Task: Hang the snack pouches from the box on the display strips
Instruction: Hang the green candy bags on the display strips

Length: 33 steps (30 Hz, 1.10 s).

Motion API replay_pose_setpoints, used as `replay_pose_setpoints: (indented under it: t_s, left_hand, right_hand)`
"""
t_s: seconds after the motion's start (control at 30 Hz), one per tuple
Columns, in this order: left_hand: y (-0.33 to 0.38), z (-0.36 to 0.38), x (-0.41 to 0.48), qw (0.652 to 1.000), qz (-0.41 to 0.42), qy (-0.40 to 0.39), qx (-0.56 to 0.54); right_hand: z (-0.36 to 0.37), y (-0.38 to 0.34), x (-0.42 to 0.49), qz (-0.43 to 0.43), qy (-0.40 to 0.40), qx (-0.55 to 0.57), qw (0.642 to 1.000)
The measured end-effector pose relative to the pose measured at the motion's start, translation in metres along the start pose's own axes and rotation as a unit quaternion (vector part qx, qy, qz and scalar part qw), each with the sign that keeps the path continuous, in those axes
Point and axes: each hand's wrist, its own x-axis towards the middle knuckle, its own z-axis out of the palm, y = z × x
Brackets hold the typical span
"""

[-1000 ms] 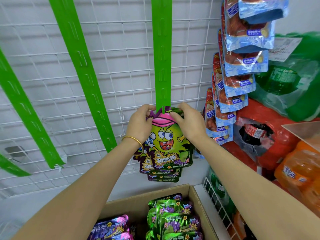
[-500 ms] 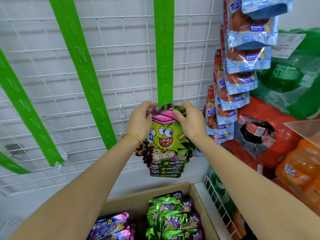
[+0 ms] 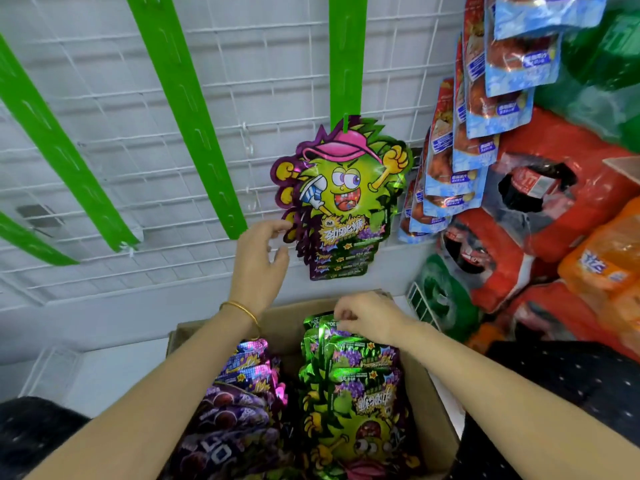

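Pinching the top edge of a green snack pouch [image 3: 320,329] in the box [image 3: 438,420], the right hand [image 3: 370,318] looks set to lift it out. Above the box, the left hand [image 3: 258,268] hovers loose-fingered and empty beside the hung pouches [image 3: 346,188] on the display strip [image 3: 346,64], probably to steady them.

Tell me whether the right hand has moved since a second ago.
Yes. The right hand has dropped from the lower end of the vertical green strip down to the green pouches in the box.
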Motion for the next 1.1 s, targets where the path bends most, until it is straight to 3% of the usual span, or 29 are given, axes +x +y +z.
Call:
replay_pose_setpoints:
  t_s: [0.07, 0.2, 0.43, 0.5, 0.6, 0.67, 0.77, 0.9, 1.0, 1.03, 1.1]
  left_hand:
    - [-0.013, 0.0, -0.02, 0.999, -0.035, -0.026, -0.018]
    - [-0.027, -0.004, -0.04, 0.993, -0.102, -0.052, -0.026]
    - [-0.028, 0.0, -0.053, 0.986, -0.135, -0.09, -0.025]
    - [-0.03, 0.0, -0.055, 0.985, -0.142, -0.098, -0.028]
    - [-0.034, -0.003, -0.058, 0.978, -0.171, -0.108, -0.059]
    - [-0.036, -0.007, -0.058, 0.966, -0.209, -0.119, -0.093]
    - [-0.041, -0.012, -0.058, 0.947, -0.256, -0.147, -0.13]
    - [-0.043, -0.016, -0.056, 0.946, -0.248, -0.173, -0.117]
    - [-0.034, -0.018, -0.043, 0.963, -0.223, -0.12, -0.096]
    - [-0.029, -0.02, -0.037, 0.965, -0.219, -0.098, -0.111]
    - [-0.014, -0.026, -0.024, 0.959, -0.213, -0.064, -0.174]
  right_hand:
    - [0.024, 0.004, 0.002, -0.011, -0.052, -0.042, 0.998]
    - [0.056, 0.002, 0.004, -0.031, -0.073, -0.142, 0.987]
    - [0.066, 0.007, 0.002, -0.041, 0.005, -0.242, 0.969]
    - [0.06, 0.008, 0.006, -0.061, 0.001, -0.177, 0.982]
    - [0.029, 0.011, 0.008, -0.025, -0.012, 0.047, 0.998]
    - [0.0, 0.012, 0.005, -0.009, 0.044, 0.133, 0.99]
    - [-0.042, 0.01, -0.007, 0.007, 0.154, 0.294, 0.943]
    - [-0.064, 0.013, -0.017, 0.048, 0.24, 0.488, 0.838]
    - [-0.063, 0.018, -0.019, 0.098, 0.231, 0.544, 0.801]
    - [-0.063, 0.018, -0.02, 0.114, 0.229, 0.535, 0.805]
    - [-0.067, 0.014, -0.023, 0.13, 0.255, 0.429, 0.856]
